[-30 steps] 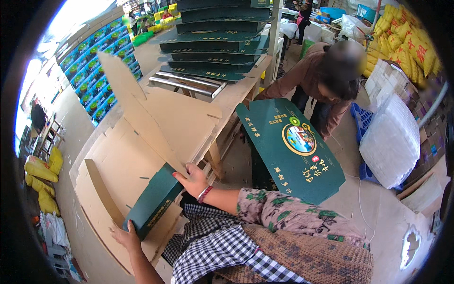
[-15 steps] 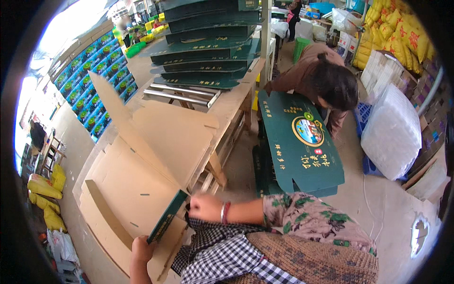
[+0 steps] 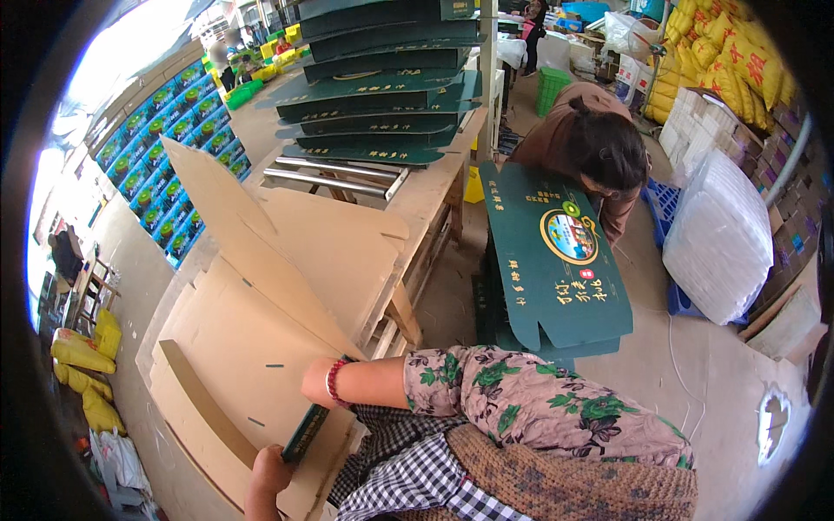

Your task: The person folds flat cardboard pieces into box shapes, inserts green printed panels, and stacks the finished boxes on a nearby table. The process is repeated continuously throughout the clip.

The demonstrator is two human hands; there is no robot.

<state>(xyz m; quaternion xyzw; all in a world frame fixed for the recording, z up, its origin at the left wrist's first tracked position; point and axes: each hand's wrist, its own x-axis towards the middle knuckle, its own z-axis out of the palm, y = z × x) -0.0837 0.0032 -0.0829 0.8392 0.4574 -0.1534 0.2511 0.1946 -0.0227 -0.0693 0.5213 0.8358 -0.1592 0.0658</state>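
The green flap now stands nearly edge-on between the hands, lower than before. The left hand grips its bottom; the right hand presses its top against the cardboard.

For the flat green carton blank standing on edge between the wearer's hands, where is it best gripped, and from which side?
Best by its two ends, much as now. The green carton blank stands on edge over the brown cardboard sheets, showing only a thin rim, so its broad faces are awkward to reach. The left hand takes the near end from below, the right hand the far end from above; thumbs on one face should stop it flexing.
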